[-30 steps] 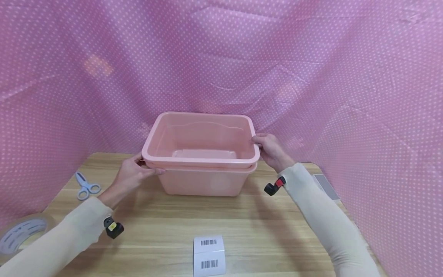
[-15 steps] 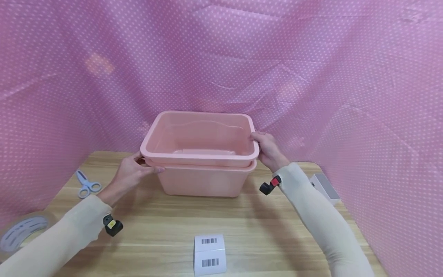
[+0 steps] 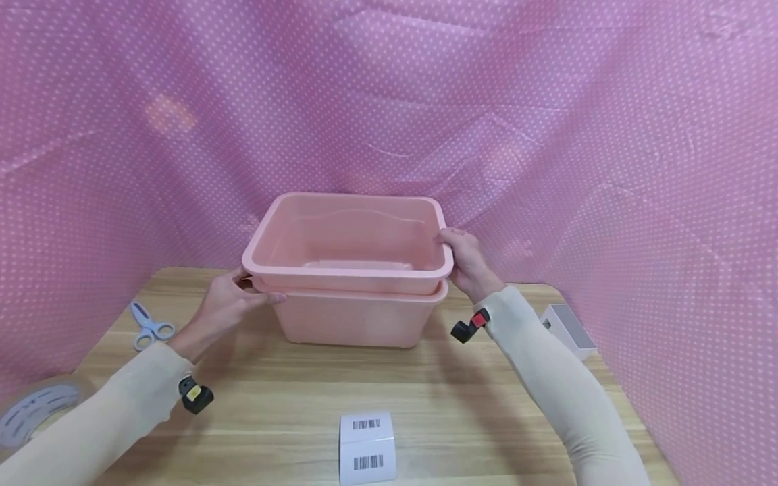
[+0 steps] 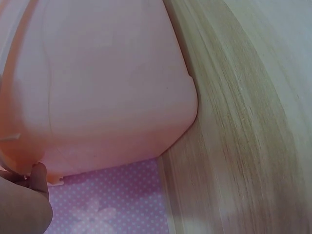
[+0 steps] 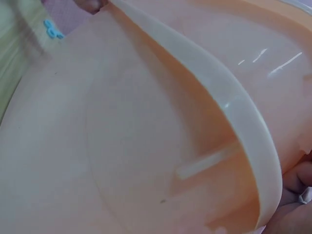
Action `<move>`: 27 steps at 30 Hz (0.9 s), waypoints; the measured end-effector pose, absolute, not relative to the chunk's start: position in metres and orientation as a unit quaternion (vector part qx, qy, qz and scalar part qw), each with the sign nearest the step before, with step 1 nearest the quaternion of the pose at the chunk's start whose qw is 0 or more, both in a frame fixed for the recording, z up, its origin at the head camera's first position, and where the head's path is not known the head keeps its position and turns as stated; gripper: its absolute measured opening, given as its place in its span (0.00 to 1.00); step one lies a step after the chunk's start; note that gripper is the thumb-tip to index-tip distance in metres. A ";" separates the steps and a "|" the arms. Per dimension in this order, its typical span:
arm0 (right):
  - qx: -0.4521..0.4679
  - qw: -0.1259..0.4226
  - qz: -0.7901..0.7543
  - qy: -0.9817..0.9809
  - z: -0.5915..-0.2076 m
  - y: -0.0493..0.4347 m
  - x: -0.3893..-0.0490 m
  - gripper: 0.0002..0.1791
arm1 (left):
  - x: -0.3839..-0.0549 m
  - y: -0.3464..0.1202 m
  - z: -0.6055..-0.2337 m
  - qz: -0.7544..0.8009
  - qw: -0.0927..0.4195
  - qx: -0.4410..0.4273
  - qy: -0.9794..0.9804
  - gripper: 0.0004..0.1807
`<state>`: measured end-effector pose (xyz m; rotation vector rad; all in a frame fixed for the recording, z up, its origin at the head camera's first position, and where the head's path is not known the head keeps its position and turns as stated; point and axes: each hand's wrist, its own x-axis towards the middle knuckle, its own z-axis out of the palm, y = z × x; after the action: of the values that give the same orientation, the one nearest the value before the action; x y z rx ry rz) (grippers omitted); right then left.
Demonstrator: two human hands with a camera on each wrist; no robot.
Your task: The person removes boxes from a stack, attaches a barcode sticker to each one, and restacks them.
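Observation:
Two pink plastic storage bins are nested in the head view, the upper bin sitting partly inside the lower bin. My left hand grips the left end of the lower bin's rim, thumb along its front. At the other end my right hand holds the upper bin's right rim, thumb over the edge to the inside. A band of the upper bin's wall shows between the two rims. In the left wrist view the lower bin's wall meets the wooden table. The upper bin's interior has nothing in it.
Light blue scissors lie on the wooden table at left, near a roll of tape. A strip of barcode labels lies at the front. A white box stands right. Pink dotted cloth hangs around the back and sides.
The upper bin has risen slightly out of the lower one and shifted a little left. My right hand has moved with it, up and left. The left hand stays nearly in place.

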<state>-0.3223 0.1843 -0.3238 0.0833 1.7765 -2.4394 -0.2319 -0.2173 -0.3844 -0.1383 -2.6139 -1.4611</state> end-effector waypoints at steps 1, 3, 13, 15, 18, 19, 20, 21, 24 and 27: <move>0.030 0.059 -0.807 0.587 -0.323 0.184 -0.322 0.12 | -0.232 -0.217 -0.385 -0.487 0.071 -0.049 -0.869 0.38; 0.033 0.055 -0.808 0.586 -0.322 0.184 -0.321 0.12 | -0.233 -0.217 -0.384 -0.485 0.068 -0.050 -0.870 0.39; 0.019 0.042 -0.817 0.575 -0.317 0.181 -0.319 0.11 | -0.235 -0.217 -0.384 -0.482 0.065 -0.045 -0.873 0.42; 0.019 0.042 -0.818 0.573 -0.316 0.180 -0.319 0.12 | -0.234 -0.217 -0.385 -0.488 0.062 -0.047 -0.869 0.42; 0.017 0.043 -0.816 0.576 -0.313 0.179 -0.317 0.12 | -0.234 -0.218 -0.386 -0.490 0.070 -0.055 -0.867 0.41; 0.018 0.042 -0.816 0.577 -0.312 0.179 -0.316 0.12 | -0.233 -0.217 -0.386 -0.488 0.072 -0.056 -0.868 0.41; 0.019 0.041 -0.817 0.575 -0.311 0.179 -0.316 0.12 | -0.234 -0.217 -0.386 -0.487 0.076 -0.060 -0.868 0.40; 0.018 0.040 -0.818 0.574 -0.310 0.180 -0.315 0.12 | -0.234 -0.217 -0.386 -0.486 0.078 -0.063 -0.868 0.41; 0.017 0.033 -0.817 0.575 -0.306 0.181 -0.314 0.13 | -0.235 -0.216 -0.385 -0.489 0.086 -0.075 -0.865 0.42; 0.009 0.030 -0.821 0.570 -0.301 0.183 -0.313 0.13 | -0.235 -0.216 -0.384 -0.498 0.085 -0.081 -0.859 0.43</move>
<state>-0.3127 0.1833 -0.3015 0.0268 1.7568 -2.5315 -0.2350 -0.2160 -0.3838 -0.2428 -2.5619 -1.4843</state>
